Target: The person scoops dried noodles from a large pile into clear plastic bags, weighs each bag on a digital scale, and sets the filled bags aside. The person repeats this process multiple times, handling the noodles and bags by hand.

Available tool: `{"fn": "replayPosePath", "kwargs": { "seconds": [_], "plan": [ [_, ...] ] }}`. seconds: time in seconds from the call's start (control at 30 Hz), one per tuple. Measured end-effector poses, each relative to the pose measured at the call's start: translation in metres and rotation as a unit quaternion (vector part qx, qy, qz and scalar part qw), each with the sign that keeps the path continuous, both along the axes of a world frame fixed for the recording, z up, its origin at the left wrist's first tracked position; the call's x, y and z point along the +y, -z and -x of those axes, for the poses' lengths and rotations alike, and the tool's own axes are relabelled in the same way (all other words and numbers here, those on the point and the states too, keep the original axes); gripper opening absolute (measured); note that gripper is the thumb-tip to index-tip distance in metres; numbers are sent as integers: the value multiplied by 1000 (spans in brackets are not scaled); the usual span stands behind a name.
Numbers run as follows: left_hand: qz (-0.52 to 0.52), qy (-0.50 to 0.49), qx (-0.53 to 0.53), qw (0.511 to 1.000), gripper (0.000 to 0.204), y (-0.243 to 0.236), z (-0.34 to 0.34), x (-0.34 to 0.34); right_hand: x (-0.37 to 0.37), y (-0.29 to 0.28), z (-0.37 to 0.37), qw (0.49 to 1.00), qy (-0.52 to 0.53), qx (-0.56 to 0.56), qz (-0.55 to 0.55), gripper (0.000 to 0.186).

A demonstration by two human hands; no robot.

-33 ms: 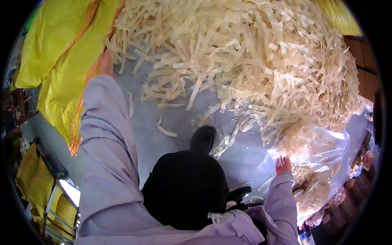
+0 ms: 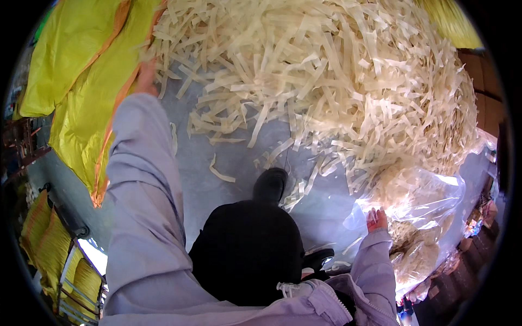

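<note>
Beside the orange edge of a large yellow plastic sack (image 2: 73, 117), my left hand (image 2: 145, 79) reaches forward at the upper left; it is smeared by motion, and I cannot tell whether it grips the edge. A big heap of pale, translucent flat strips (image 2: 331, 87) lies on the grey floor (image 2: 212, 190) just right of that hand. Low on the right, my right hand (image 2: 377, 220) has its fingers curled on the edge of a crumpled clear plastic bag (image 2: 424, 195) with pale pieces in it.
A metal rack with yellow sacks (image 2: 43, 239) stands at the lower left. More yellow material (image 2: 446, 19) and brown cardboard (image 2: 484, 76) show at the upper right. My black-clad leg and shoe (image 2: 270, 185) are below me. Loose strips are scattered over the floor.
My left hand and sleeve have moved slightly forward along the sack's orange edge. My right hand and the clear bag have not visibly moved.
</note>
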State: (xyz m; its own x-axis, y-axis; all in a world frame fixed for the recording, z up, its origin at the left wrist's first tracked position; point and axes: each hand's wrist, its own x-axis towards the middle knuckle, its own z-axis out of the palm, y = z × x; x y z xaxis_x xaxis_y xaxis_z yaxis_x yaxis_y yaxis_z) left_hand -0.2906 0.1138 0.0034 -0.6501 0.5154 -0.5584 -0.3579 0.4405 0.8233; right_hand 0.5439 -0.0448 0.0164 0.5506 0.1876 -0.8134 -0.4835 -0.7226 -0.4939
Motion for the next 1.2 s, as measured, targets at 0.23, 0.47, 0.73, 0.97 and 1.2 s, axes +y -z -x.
{"fn": "replayPosePath", "kwargs": {
  "seconds": [0.23, 0.47, 0.73, 0.97, 1.2],
  "plan": [
    [9, 136, 255, 957, 66, 26, -184, 151, -7, -5, -10, 991, -100, 60, -67, 27],
    [-260, 308, 41, 914, 53, -102, -237, 78, -18, -15, -12, 988, -99, 81, -82, 42],
    [299, 121, 317, 892, 79, 92, -167, -158, -31, 1, -12, 997, -7, 6, -71, 46],
    [6, 314, -85, 946, 78, -34, -374, -25, 36, -81, -14, 936, 99, -295, -165, 92],
    [68, 595, -112, 793, 67, -104, -416, -24, 77, -140, -165, 736, -399, -537, -104, 48]
  ]
}}
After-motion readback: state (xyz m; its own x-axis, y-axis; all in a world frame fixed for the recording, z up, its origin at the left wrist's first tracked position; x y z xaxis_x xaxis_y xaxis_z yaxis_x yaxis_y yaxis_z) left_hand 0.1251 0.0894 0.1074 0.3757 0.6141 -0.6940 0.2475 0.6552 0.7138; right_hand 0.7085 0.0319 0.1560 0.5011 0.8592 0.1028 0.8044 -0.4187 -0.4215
